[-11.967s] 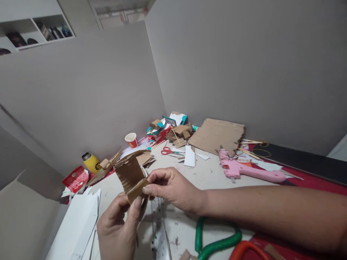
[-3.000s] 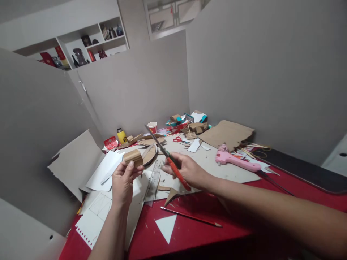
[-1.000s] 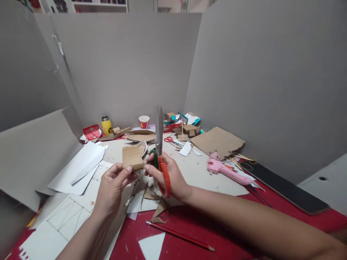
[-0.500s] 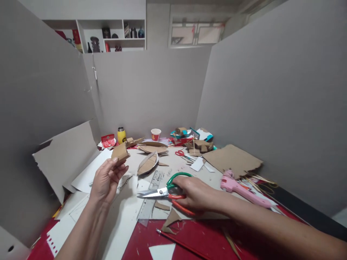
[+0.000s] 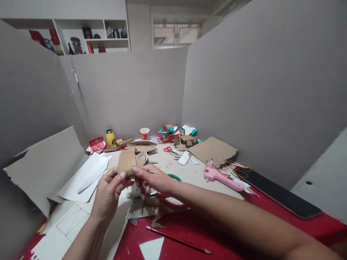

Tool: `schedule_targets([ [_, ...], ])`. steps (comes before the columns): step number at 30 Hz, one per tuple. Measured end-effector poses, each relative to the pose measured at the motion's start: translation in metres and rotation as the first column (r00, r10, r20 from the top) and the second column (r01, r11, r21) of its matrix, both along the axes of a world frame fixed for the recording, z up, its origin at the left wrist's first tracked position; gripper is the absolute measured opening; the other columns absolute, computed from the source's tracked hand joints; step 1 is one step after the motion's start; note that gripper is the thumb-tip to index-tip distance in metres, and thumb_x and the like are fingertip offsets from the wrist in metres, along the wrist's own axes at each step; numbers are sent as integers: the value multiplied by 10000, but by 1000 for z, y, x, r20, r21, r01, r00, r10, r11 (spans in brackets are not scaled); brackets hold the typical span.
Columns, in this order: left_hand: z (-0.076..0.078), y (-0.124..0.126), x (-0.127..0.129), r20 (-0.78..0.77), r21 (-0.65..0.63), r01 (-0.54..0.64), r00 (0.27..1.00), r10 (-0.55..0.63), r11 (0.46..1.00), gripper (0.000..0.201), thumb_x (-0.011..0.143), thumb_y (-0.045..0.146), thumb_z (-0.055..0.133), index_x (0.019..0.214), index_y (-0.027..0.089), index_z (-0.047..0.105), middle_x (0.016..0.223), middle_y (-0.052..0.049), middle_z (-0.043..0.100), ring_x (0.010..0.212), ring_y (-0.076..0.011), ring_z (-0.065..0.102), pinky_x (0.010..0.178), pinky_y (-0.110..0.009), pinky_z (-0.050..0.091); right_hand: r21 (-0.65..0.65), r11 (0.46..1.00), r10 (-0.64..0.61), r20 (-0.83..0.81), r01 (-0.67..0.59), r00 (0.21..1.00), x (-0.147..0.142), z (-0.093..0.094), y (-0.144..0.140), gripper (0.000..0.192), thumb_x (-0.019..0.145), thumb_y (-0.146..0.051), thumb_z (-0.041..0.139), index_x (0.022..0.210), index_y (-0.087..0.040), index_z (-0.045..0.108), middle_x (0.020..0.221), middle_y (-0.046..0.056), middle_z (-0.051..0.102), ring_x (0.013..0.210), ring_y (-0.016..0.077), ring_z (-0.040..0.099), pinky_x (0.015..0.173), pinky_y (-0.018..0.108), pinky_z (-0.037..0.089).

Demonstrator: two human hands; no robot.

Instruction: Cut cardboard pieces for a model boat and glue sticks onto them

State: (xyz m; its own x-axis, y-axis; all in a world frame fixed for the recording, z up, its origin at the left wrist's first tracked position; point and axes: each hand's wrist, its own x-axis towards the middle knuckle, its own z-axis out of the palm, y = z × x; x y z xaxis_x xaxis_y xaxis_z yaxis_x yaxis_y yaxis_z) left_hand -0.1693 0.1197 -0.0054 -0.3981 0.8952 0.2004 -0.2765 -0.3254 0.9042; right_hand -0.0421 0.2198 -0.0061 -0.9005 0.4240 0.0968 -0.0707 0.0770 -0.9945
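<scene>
Between my two hands is a small folded piece of cardboard (image 5: 126,160), held up above the table. My left hand (image 5: 108,190) pinches its lower left edge between thumb and fingers. At its lower right corner, the fingers of my right hand (image 5: 151,177) are closed on the same piece. Scissors with green and red handles (image 5: 174,177) lie on the table beneath my right hand and forearm, partly hidden. Behind the held piece, a boat-shaped cardboard form (image 5: 144,159) is partly covered.
A pink glue gun (image 5: 223,178) and a cardboard sheet (image 5: 214,150) lie at right. A red pencil (image 5: 177,239) rests on the red surface in front. White paper (image 5: 84,177) lies at left. Behind stand a paper cup (image 5: 144,133) and a yellow container (image 5: 110,138).
My right hand has let go of the scissors, leaving them on the table, and has taken hold of the cardboard piece. My left hand has lowered it slightly. The view has turned right.
</scene>
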Motion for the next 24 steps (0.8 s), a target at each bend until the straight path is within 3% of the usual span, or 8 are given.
schedule_targets([
  [6,-8,0,8,-174,8,-17,985,18,1000,129,766,258,697,791,152,628,768,-11,662,682,-130,600,661,-260,517,5,998,-60,-112,61,992,0,-10,-6,622,797,-694,468,478,-161,442,358,-51,428,310,69,458,341,174,321],
  [10,-8,-5,19,-255,38,-154,954,159,987,206,781,322,685,872,172,577,680,12,661,581,-114,599,600,-231,501,37,997,-63,-167,70,984,-3,-10,-11,610,818,-659,458,458,-167,443,372,-43,431,309,71,436,333,187,328],
  [15,-3,-9,18,-261,78,-349,897,357,934,281,792,393,659,911,225,469,570,58,630,470,-120,594,515,-220,485,115,984,-106,-231,135,967,-5,-12,-15,605,841,-643,424,450,-181,424,369,-46,402,315,67,403,332,193,308],
  [17,-1,-7,12,-248,34,-275,929,275,961,276,806,417,632,931,216,490,563,52,620,444,-121,573,478,-222,475,127,981,-114,-245,148,963,-3,-13,-15,611,846,-639,426,444,-179,426,363,-46,399,318,64,394,338,191,300],
  [19,0,-4,8,-204,-52,-69,977,57,996,268,828,449,584,856,188,529,521,43,586,393,-110,516,428,-222,451,141,979,-112,-252,151,961,0,-14,-15,619,852,-639,423,440,-177,431,357,-42,405,318,62,388,339,190,295],
  [21,1,-3,6,-152,-100,113,980,-128,989,319,841,480,546,764,170,546,478,33,557,354,-94,460,398,-218,424,148,979,-102,-253,143,962,3,-14,-14,622,863,-633,409,437,-180,428,348,-43,400,311,62,377,335,190,286],
  [24,-1,-2,7,-141,-125,196,967,-213,973,315,832,455,577,698,171,541,445,35,537,337,-79,430,388,-201,402,176,977,-73,-242,118,968,6,-16,-12,622,884,-610,388,429,-187,415,340,-44,389,309,62,359,333,191,279],
])
